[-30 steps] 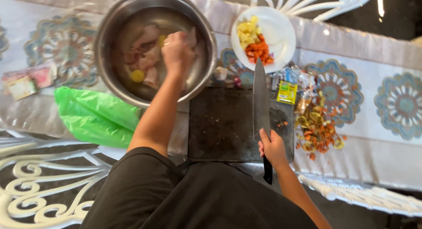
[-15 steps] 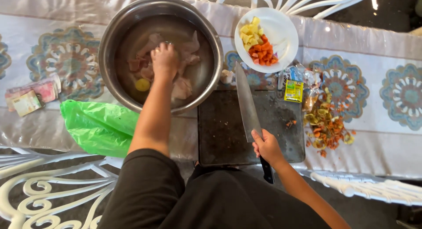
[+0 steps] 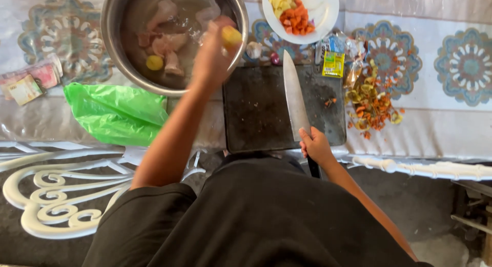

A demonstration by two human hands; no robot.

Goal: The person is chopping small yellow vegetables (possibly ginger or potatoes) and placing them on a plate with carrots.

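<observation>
The left hand (image 3: 212, 54) is closed around a small yellow piece (image 3: 231, 36), probably potato, though motion blur makes it hard to be sure. It is raised over the near right rim of the steel bowl (image 3: 110, 46), between the bowl and the board (image 3: 256, 113). The bowl stands at the far left of the desk (image 3: 451, 128) and holds water, pale pink meat pieces (image 3: 164, 41) and one more yellow piece (image 3: 154, 62) near its near wall.

The right hand (image 3: 313, 144) grips the handle of a large knife (image 3: 294, 100) at the board's near edge. The blade lies flat on the dark board, its tip pointing away from the person. A few orange scraps (image 3: 329, 101) lie on the board's right part.

Just beyond the board, a white plate (image 3: 320, 16) carries diced yellow and orange vegetables (image 3: 289, 13). Between plate and board sit a garlic bulb (image 3: 253, 49) and a small red onion (image 3: 275, 58), with a yellow sachet (image 3: 333, 64) and clear wrappers (image 3: 353, 62) to the right. A heap of orange and yellow peelings (image 3: 371, 103) lies on the cloth just right of the board.

Left of the board, near the bowl, a crumpled green bag (image 3: 115, 113) rests on the desk. Banknotes (image 3: 28, 85) lie at the far left edge. The desk is covered with a pale cloth with round patterns. White ironwork (image 3: 56, 195) shows below at the left.
</observation>
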